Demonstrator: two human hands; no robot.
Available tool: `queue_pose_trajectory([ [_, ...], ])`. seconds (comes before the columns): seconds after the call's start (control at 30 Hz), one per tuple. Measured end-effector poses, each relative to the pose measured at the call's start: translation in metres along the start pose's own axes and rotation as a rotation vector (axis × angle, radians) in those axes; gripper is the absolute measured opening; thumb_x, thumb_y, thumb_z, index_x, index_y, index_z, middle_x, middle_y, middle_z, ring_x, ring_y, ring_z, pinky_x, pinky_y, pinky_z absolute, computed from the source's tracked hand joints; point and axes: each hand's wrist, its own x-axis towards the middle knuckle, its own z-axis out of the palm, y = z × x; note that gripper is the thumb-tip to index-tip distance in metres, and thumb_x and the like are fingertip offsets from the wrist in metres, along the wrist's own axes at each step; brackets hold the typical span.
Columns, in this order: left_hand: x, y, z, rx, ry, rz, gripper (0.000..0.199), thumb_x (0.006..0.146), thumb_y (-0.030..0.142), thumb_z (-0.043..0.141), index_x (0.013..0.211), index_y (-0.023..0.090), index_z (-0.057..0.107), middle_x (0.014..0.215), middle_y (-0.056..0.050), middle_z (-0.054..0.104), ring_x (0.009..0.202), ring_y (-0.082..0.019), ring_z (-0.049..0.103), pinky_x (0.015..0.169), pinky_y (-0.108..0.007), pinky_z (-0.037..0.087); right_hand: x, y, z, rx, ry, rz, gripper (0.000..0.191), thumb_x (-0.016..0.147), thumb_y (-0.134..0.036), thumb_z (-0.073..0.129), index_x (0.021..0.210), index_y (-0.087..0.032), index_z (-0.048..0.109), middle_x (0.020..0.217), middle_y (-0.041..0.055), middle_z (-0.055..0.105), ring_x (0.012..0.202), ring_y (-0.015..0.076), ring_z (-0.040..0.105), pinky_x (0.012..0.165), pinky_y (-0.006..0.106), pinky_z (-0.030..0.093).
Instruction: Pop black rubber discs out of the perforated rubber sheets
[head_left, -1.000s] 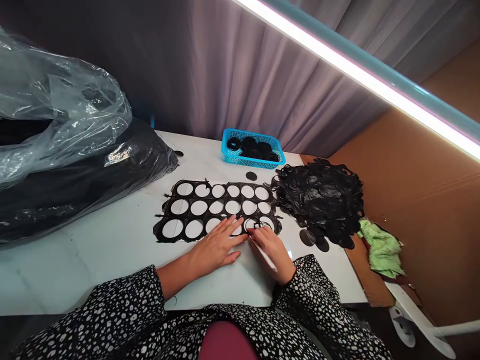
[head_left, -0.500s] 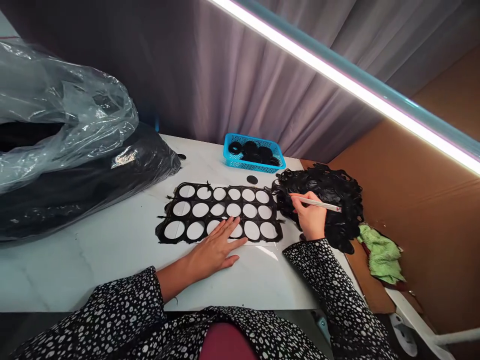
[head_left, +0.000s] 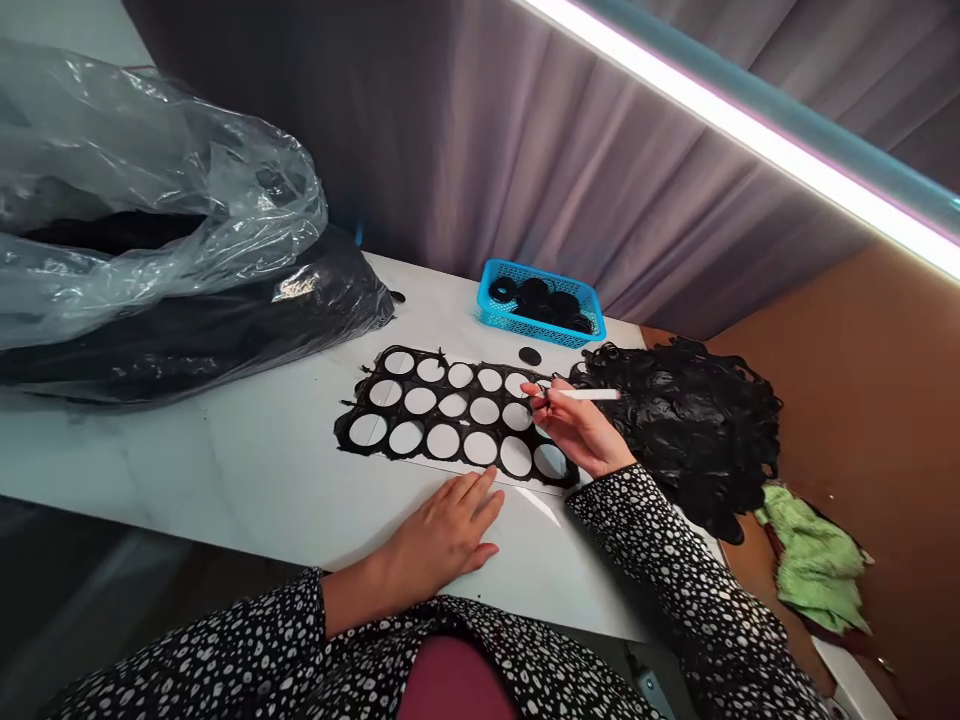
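A black sheet (head_left: 387,416) with rows of round holes lies on the table, white showing through the holes. My left hand (head_left: 446,535) rests on the white tabletop, fingers stretched out, its fingertips at the sheet's near edge. Over the sheet's right end is my right hand (head_left: 589,430), its fingers pinched around a slim white pen-like stick (head_left: 596,394) that points to the right. A small dark scrap (head_left: 546,396) shows at those fingertips. The hand covers some holes at the right end.
Behind the sheet stands a blue basket (head_left: 540,330) holding black discs, with one loose black disc (head_left: 529,356) in front. To the right is a heap of black scraps (head_left: 682,420) and a green cloth (head_left: 817,560). A large plastic bag (head_left: 225,330) occupies the left.
My right hand has moved left from the scrap heap to over the sheet's right end, still holding the stick. My left hand has slid off the sheet towards me. The view has shifted.
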Motion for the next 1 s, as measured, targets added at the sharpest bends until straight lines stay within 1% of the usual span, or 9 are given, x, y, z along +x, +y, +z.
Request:
queue_pose_trajectory([
  [0.07,0.001,0.002,-0.002,0.005,0.007,-0.028,0.052,0.090,0.037,0.064,0.132,0.012,0.047,0.147,-0.019,0.044,0.127,-0.032,0.049,0.103,-0.042,0.042,0.003,0.004,0.000,-0.245,-0.119,-0.090,0.028,0.079,-0.032,0.074,0.071,-0.022,0.049,0.097,0.0057,0.072,0.089,0.0188,0.065,0.080,0.035,0.054],
  [0.13,0.002,0.003,-0.003,0.002,0.008,-0.051,0.048,0.090,0.037,0.064,0.129,0.013,0.048,0.145,-0.018,0.046,0.126,-0.031,0.050,0.103,-0.041,0.042,0.004,0.011,-0.001,-0.452,-0.307,-0.118,0.025,0.080,-0.031,0.073,0.070,-0.020,0.053,0.092,0.0066,0.072,0.089,0.0197,0.065,0.080,0.035,0.052],
  [0.2,0.003,0.006,-0.004,-0.004,0.008,-0.068,0.045,0.089,0.036,0.066,0.125,0.014,0.049,0.143,-0.017,0.049,0.125,-0.031,0.050,0.102,-0.041,0.043,0.003,0.019,-0.001,-0.580,-0.460,-0.110,0.023,0.083,-0.032,0.070,0.071,-0.018,0.056,0.092,0.0079,0.071,0.089,0.0204,0.065,0.079,0.035,0.051],
  [0.23,0.003,0.006,-0.004,-0.007,0.011,-0.073,0.045,0.088,0.035,0.067,0.123,0.014,0.050,0.141,-0.017,0.050,0.124,-0.031,0.051,0.102,-0.041,0.043,0.003,0.023,-0.002,-0.616,-0.499,-0.112,0.023,0.084,-0.033,0.069,0.072,-0.018,0.057,0.092,0.0082,0.071,0.089,0.0205,0.066,0.078,0.035,0.050],
  [0.43,0.006,0.009,-0.005,-0.035,0.047,-0.085,0.037,0.086,0.034,0.067,0.114,0.014,0.051,0.136,-0.019,0.054,0.121,-0.032,0.053,0.100,-0.043,0.045,0.002,0.029,-0.002,-0.721,-0.555,-0.185,0.025,0.085,-0.040,0.068,0.076,-0.018,0.062,0.093,0.0090,0.069,0.088,0.0206,0.065,0.074,0.034,0.051],
  [0.63,0.006,0.009,-0.003,-0.009,0.023,-0.085,0.040,0.084,0.032,0.069,0.114,0.013,0.051,0.138,-0.020,0.051,0.123,-0.033,0.052,0.101,-0.044,0.045,0.003,0.025,0.000,-0.821,-0.588,-0.299,0.019,0.088,-0.035,0.065,0.078,-0.020,0.063,0.091,0.0076,0.070,0.086,0.0204,0.062,0.076,0.036,0.050],
  [0.73,0.006,0.009,-0.002,-0.030,0.040,-0.081,0.039,0.084,0.032,0.068,0.114,0.013,0.052,0.136,-0.020,0.052,0.122,-0.033,0.052,0.101,-0.045,0.046,0.001,0.027,0.000,-0.943,-0.623,-0.411,0.018,0.093,-0.033,0.058,0.080,-0.021,0.063,0.090,0.0079,0.070,0.087,0.0211,0.061,0.076,0.037,0.050],
  [0.83,0.006,0.008,-0.002,-0.057,0.063,-0.087,0.040,0.082,0.032,0.069,0.113,0.012,0.053,0.131,-0.020,0.055,0.120,-0.033,0.053,0.101,-0.045,0.047,-0.001,0.031,0.001,-1.131,-0.702,-0.561,0.026,0.098,-0.031,0.046,0.081,-0.021,0.063,0.087,0.0086,0.068,0.086,0.0211,0.059,0.076,0.036,0.050],
  [1.0,0.006,0.006,-0.003,-0.087,0.084,-0.094,0.044,0.080,0.030,0.069,0.116,0.009,0.054,0.128,-0.020,0.057,0.120,-0.034,0.054,0.104,-0.045,0.046,0.004,0.029,0.004,-1.363,-0.771,-0.756,0.030,0.101,-0.025,0.037,0.085,-0.022,0.063,0.101,0.0108,0.068,0.093,0.0226,0.057,0.081,0.038,0.049],
])
